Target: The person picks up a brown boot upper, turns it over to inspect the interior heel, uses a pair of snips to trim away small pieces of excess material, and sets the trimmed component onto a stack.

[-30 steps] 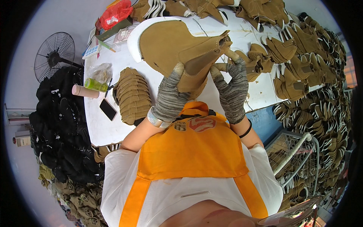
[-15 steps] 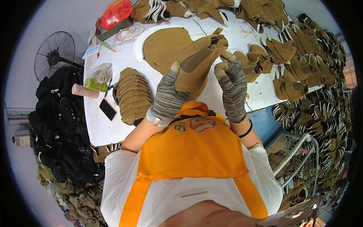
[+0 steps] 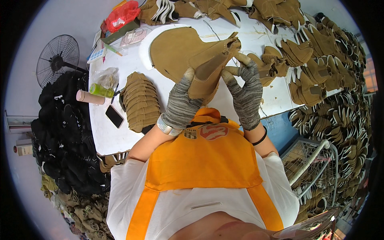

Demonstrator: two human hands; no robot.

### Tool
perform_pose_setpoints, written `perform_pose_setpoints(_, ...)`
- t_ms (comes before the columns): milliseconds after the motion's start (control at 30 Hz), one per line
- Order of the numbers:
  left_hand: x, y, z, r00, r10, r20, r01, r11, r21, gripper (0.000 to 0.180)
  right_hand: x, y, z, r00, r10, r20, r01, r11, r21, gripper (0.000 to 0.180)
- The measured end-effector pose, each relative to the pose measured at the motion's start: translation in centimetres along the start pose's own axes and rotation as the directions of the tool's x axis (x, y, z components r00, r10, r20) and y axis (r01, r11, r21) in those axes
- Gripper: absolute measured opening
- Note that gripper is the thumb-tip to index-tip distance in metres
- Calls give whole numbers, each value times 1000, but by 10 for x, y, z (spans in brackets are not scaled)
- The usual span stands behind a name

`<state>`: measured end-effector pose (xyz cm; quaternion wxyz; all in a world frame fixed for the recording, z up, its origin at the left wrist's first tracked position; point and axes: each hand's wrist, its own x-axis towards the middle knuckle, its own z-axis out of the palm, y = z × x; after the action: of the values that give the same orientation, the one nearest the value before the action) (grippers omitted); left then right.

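A brown suede boot upper (image 3: 204, 86) with a darker elastic side panel is held tilted above the table in front of my chest. My left hand (image 3: 182, 98), in a grey knit glove with bare fingertips, grips its lower left side, thumb on the outer face. At the upper's right edge is my right hand (image 3: 245, 90), gloved alike. Its bent thumb and forefinger are against that edge, close below the top opening; the far side of the grip is hidden. Beyond the left hand, the upper's wide front part (image 3: 172, 48) spreads out, with white lining and a zigzag-stitched rim.
On the white table (image 3: 102, 138) lie a stack of brown pieces (image 3: 140, 102), a phone (image 3: 114, 116), a pink flask (image 3: 90, 97) and a green bottle (image 3: 101, 90). More uppers (image 3: 308, 82) line the right side. A fan (image 3: 58, 60) stands left, a wire cart (image 3: 308, 164) right.
The upper has turned slightly in my hands, its front part shifting left. My right hand's thumb has moved left onto the edge, and its fingers have spread a little.
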<state>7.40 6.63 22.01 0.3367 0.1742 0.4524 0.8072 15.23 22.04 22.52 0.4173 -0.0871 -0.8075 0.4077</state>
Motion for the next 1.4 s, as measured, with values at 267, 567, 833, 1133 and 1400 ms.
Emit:
perform_pose_setpoints(267, 2, 12, 5, 982, -172, 72, 184, 834, -520, 56, 4, -4, -1, 998, 45, 53, -51, 991, 120, 16)
perform_pose_setpoints(567, 5, 19, 0, 980, -156, 125, 200, 806, -557, 60, 1, -7, -2, 926, 349, 146, -370, 755, 541, 20)
perform_pose_setpoints(833, 3, 21, 5, 990, -101, 100, 135, 889, -438, 70, 1, 4, -1, 855, 435, 281, -490, 502, 712, 58)
perform_pose_setpoints(1133, 0, 20, 3, 993, -79, 83, 102, 942, -321, 68, 4, 11, -7, 677, 551, 489, -649, 133, 749, 72)
perform_pose_setpoints(1400, 0, 19, 0, 996, -56, 63, 69, 975, -212, 72, 7, 13, -9, 549, 526, 649, -702, -131, 700, 78)
